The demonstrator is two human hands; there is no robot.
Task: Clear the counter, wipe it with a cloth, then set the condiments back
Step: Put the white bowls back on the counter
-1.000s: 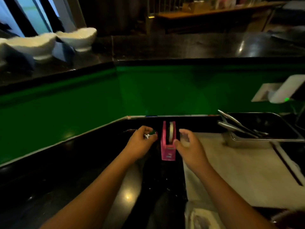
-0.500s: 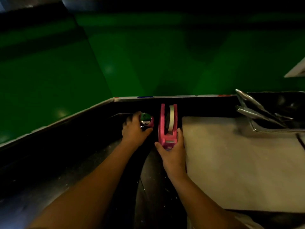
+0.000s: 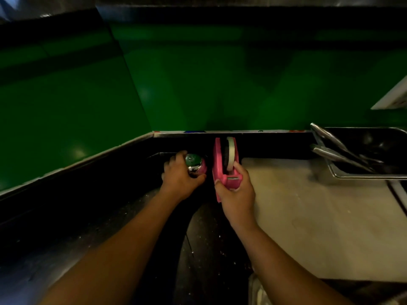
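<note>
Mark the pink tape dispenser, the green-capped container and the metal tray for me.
pink tape dispenser [image 3: 217, 164], head view, its pink side wall.
green-capped container [image 3: 192, 159], head view, its green cap.
metal tray [image 3: 363, 177], head view, its front rim.

Back corner of the dark worktop, right under the green wall panel. A pink tape dispenser is gripped at its near end by the right hand, with the fingers curled round it, and a pale tape roll is seated in it. Just beside it, a small pink item with a shiny chrome-and-green top is held by the left hand. A pale cutting board is laid to the right, and metal tongs are propped in a steel tray beyond it.
</note>
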